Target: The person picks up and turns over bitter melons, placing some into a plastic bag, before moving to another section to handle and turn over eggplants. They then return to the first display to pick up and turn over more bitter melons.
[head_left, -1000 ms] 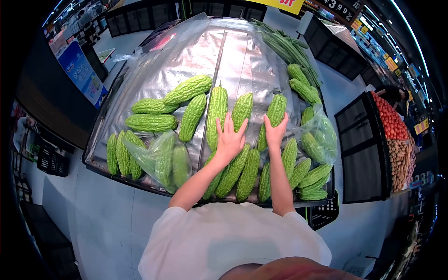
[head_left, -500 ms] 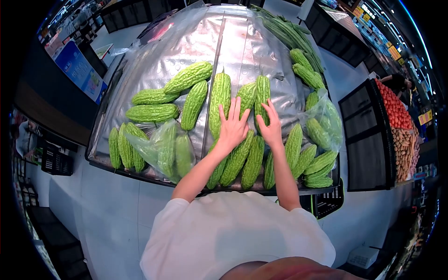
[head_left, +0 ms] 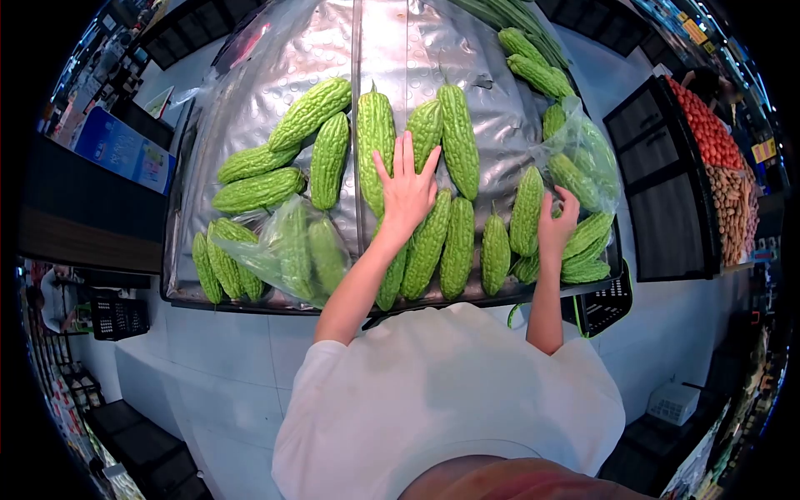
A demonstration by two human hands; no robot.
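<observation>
My left hand lies with its fingers spread over the lower end of a short bitter melon, between a long bitter melon on its left and another bitter melon on its right. My right hand is open, thumb and fingers apart and slightly curled, with nothing between them. It is right beside an upright bitter melon and partly covers the bitter melons at the stand's lower right corner. Below my left hand, several bitter melons stand in a row along the front edge.
The silver-lined stand has a dark front rim. Bagged bitter melons lie at left, with another plastic bag at right. Long green beans lie at the far right. A black basket sits below the right corner; a tomato display stands beyond.
My right hand has moved right and nearer me, from the bitter melon beside my left hand to the group at the right corner. My left hand stays spread on the melons; the view has shifted.
</observation>
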